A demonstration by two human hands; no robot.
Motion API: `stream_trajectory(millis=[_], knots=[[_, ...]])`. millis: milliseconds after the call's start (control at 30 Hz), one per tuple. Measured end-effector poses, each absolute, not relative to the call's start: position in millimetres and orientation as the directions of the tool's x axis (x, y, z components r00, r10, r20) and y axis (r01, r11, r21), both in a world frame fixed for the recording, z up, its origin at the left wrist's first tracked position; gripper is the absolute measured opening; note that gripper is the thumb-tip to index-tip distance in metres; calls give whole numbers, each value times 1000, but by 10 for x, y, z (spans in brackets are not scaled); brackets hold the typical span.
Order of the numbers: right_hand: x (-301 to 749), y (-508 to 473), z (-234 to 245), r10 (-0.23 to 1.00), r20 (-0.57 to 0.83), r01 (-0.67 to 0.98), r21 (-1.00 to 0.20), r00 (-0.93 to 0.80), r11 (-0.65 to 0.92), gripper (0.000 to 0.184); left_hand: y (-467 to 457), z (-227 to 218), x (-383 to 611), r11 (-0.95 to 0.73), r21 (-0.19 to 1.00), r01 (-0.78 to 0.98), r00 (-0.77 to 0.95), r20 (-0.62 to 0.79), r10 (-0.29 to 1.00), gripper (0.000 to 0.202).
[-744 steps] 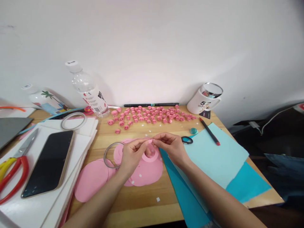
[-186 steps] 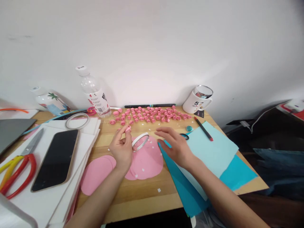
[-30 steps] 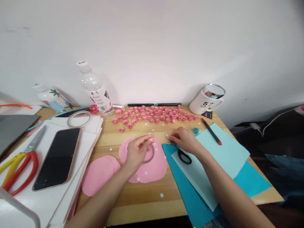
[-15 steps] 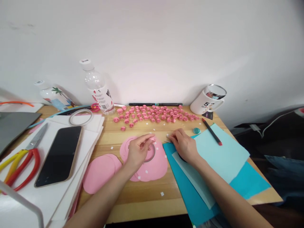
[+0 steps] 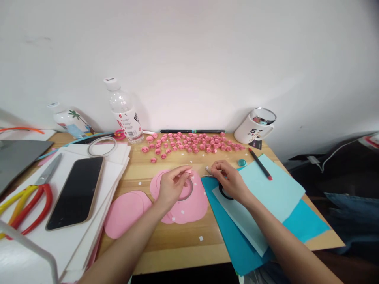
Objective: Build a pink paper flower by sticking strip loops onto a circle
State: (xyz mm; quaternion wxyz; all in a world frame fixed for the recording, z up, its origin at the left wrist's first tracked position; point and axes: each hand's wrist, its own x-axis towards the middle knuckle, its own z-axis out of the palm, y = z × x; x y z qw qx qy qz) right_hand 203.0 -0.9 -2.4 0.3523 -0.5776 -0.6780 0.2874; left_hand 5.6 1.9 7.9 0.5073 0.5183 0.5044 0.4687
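Observation:
My left hand (image 5: pixel 171 185) is closed, pinching a small pink paper roll (image 5: pixel 188 172) between thumb and fingertips. It hovers over a tape ring (image 5: pixel 189 192) that lies on a pink paper sheet (image 5: pixel 189 207). My right hand (image 5: pixel 230 179) is closed over small scissors (image 5: pixel 224 193). Their black handle loop shows under the palm and the blade tip points left toward the roll. The two hands are a few centimetres apart. Several rolled pink paper roses (image 5: pixel 192 144) lie in rows behind them.
Blue paper sheets (image 5: pixel 275 197) with a red pen (image 5: pixel 259 164) lie at right, and a mug (image 5: pixel 255 126) stands behind. A bottle (image 5: pixel 126 114), a black pen (image 5: pixel 192 131), a phone (image 5: pixel 75 191) on white paper, red scissors (image 5: pixel 29 203) and a pink circle (image 5: pixel 124 213) are at left.
My right hand has closed over the small scissors and drawn them a little toward the pink roll. My left hand keeps the roll in the same place.

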Motion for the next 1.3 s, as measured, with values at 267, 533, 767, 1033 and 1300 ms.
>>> stream_trajectory(millis=[267,533,767,1033,1300], knots=[[1755,-33,363,944,23,197,-976,-328,92,20,-12,103,52,-70,997,31,138,65,988,20],[1707,25,428,965,-10,279,-958,-260,66,22,-29,117,59,-122,991,47,165,113,980,18],[1732,44,415,954,-39,354,-932,-296,71,20,-42,143,65,-76,997,11,199,72,977,18],[1761,118,302,897,-162,201,-976,-410,-84,25,-47,154,51,-64,997,-39,212,70,975,17],[1662,137,130,955,-14,-74,-997,-298,-38,24,-28,159,42,-64,997,-49,139,70,988,16]])
